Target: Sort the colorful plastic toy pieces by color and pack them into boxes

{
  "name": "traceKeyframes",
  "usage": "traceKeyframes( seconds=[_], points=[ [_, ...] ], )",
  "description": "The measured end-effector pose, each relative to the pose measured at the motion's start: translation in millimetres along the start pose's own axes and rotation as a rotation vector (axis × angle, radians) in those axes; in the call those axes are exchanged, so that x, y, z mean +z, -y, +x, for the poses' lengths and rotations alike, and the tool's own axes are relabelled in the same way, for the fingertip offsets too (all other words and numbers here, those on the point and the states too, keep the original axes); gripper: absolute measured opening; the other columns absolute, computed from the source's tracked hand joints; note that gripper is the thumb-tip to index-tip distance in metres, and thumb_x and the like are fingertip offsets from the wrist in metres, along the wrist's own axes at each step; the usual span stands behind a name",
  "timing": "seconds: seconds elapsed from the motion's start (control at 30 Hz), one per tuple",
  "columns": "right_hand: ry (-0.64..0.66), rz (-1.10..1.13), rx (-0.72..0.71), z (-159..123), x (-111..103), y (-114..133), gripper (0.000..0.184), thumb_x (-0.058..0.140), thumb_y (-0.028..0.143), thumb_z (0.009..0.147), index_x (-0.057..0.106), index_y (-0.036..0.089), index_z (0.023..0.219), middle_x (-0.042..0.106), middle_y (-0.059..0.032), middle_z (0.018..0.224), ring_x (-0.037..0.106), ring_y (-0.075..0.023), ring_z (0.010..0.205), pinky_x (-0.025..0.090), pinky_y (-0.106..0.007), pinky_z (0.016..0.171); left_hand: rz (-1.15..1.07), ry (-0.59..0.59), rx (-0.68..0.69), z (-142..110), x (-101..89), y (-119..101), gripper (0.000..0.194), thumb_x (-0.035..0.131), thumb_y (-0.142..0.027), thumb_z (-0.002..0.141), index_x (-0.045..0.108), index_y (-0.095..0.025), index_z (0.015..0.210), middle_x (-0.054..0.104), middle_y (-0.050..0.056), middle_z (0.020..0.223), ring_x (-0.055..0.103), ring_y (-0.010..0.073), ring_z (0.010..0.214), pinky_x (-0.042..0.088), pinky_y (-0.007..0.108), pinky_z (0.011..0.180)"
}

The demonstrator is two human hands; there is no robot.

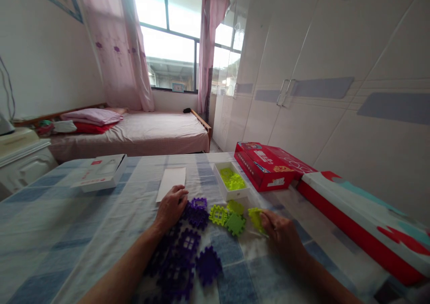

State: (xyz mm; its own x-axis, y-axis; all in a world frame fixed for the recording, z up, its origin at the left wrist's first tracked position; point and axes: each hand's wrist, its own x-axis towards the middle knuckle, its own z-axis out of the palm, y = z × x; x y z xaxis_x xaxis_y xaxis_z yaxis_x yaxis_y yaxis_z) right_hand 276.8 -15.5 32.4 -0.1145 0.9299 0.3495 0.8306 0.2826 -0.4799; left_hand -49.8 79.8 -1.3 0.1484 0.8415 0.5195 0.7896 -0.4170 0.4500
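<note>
My right hand (282, 230) is closed on a yellow-green interlocking plastic tile (256, 219), held on edge at the right of the loose green tiles. Beside it lie a yellow-green window tile (218, 215) and a solid green tile (235, 224). More yellow-green tiles (231, 181) fill a small white box (244, 194) just beyond. My left hand (172, 205) rests, fingers loosely bent and a little apart, between a white lid-like panel (172, 181) and the pile of purple tiles (188, 241). A solid purple tile (208, 265) lies at the pile's right.
A red box (268, 165) stands at the back right, with a long red-and-white box (363, 223) along the right side. An open white box (104, 174) lies at the far left of the checked cloth (83, 223). Behind are a bed (161, 131) and wardrobes.
</note>
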Motion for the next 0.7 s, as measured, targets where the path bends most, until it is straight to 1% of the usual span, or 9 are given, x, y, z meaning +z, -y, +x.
traceKeyframes(
  seconds=[0.1, 0.17, 0.23, 0.3, 0.4, 0.47, 0.53, 0.6, 0.7],
  points=[
    [-0.112, -0.037, 0.128, 20, -6, -8, 0.047, 0.029, 0.050, 0.089, 0.062, 0.019, 0.074, 0.063, -0.0039, 0.061, 0.059, -0.0177, 0.056, 0.040, -0.026, 0.054, 0.007, 0.001, -0.008, 0, 0.2, 0, 0.025, 0.043, -0.023, 0.083, 0.066, -0.019, 0.092, 0.061, 0.008, 0.109, 0.059, 0.0202, 0.099, 0.047, 0.036, 0.091],
    [-0.186, -0.038, 0.156, 40, -11, -9, 0.049, 0.030, 0.052, 0.087, 0.059, 0.019, 0.066, 0.057, -0.0019, 0.053, 0.054, -0.0157, 0.051, 0.036, -0.024, 0.052, 0.009, -0.003, -0.014, 0, 0.5, -1, 0.024, 0.044, -0.023, 0.083, 0.066, -0.019, 0.091, 0.061, 0.008, 0.109, 0.060, 0.0202, 0.099, 0.047, 0.036, 0.091],
    [-0.243, -0.045, 0.154, 68, -14, -5, 0.051, 0.028, 0.052, 0.087, 0.057, 0.018, 0.063, 0.055, -0.0017, 0.053, 0.052, -0.0143, 0.052, 0.035, -0.023, 0.051, 0.009, -0.010, -0.009, 0, 0.9, 0, 0.023, 0.044, -0.023, 0.083, 0.066, -0.020, 0.091, 0.061, 0.007, 0.109, 0.060, 0.0200, 0.099, 0.047, 0.036, 0.091],
    [-0.263, -0.071, 0.154, 100, -11, 2, 0.054, 0.024, 0.051, 0.088, 0.058, 0.016, 0.064, 0.058, -0.0032, 0.057, 0.052, -0.0142, 0.055, 0.034, -0.023, 0.052, 0.010, -0.012, -0.002, 0, 1.1, 0, 0.023, 0.044, -0.023, 0.083, 0.066, -0.021, 0.090, 0.061, 0.007, 0.108, 0.060, 0.0198, 0.099, 0.048, 0.035, 0.091],
    [-0.233, -0.097, 0.169, 146, 1, 14, 0.059, 0.017, 0.048, 0.091, 0.061, 0.015, 0.070, 0.063, -0.0055, 0.064, 0.055, -0.0143, 0.060, 0.036, -0.023, 0.053, 0.008, -0.011, -0.001, 0, 0.6, 0, 0.023, 0.044, -0.024, 0.083, 0.066, -0.021, 0.089, 0.061, 0.006, 0.108, 0.061, 0.0198, 0.098, 0.048, 0.035, 0.090],
    [-0.187, -0.115, 0.173, 165, 11, 20, 0.058, 0.018, 0.044, 0.092, 0.064, 0.016, 0.073, 0.066, -0.0056, 0.069, 0.059, -0.0139, 0.062, 0.038, -0.022, 0.055, 0.000, -0.010, -0.003, 0, 0.1, -1, 0.023, 0.044, -0.024, 0.083, 0.066, -0.021, 0.089, 0.061, 0.006, 0.108, 0.061, 0.0198, 0.098, 0.049, 0.035, 0.089],
    [-0.159, -0.159, 0.181, 169, 17, 24, 0.050, 0.024, 0.042, 0.092, 0.066, 0.017, 0.080, 0.069, -0.0072, 0.078, 0.062, -0.0151, 0.069, 0.041, -0.023, 0.060, -0.011, -0.008, -0.009, 0, 0.2, -1, 0.024, 0.044, -0.023, 0.083, 0.066, -0.021, 0.089, 0.061, 0.007, 0.108, 0.061, 0.0197, 0.098, 0.049, 0.035, 0.090],
    [-0.155, -0.224, 0.203, 161, 22, 25, 0.043, 0.030, 0.041, 0.091, 0.066, 0.017, 0.088, 0.069, -0.0112, 0.085, 0.064, -0.0188, 0.076, 0.042, -0.026, 0.065, -0.021, -0.008, -0.019, 0, 1.1, 0, 0.023, 0.044, -0.023, 0.083, 0.067, -0.021, 0.089, 0.061, 0.006, 0.109, 0.061, 0.0196, 0.098, 0.049, 0.035, 0.089],
    [-0.115, -0.303, 0.212, 143, 25, 24, 0.041, 0.032, 0.037, 0.091, 0.067, 0.016, 0.088, 0.069, -0.0141, 0.077, 0.066, -0.0225, 0.076, 0.043, -0.029, 0.068, -0.033, -0.022, -0.027, 1, 3.2, 0, 0.022, 0.046, -0.022, 0.082, 0.067, -0.022, 0.088, 0.062, 0.006, 0.108, 0.061, 0.0196, 0.098, 0.049, 0.035, 0.089]
  ],
)
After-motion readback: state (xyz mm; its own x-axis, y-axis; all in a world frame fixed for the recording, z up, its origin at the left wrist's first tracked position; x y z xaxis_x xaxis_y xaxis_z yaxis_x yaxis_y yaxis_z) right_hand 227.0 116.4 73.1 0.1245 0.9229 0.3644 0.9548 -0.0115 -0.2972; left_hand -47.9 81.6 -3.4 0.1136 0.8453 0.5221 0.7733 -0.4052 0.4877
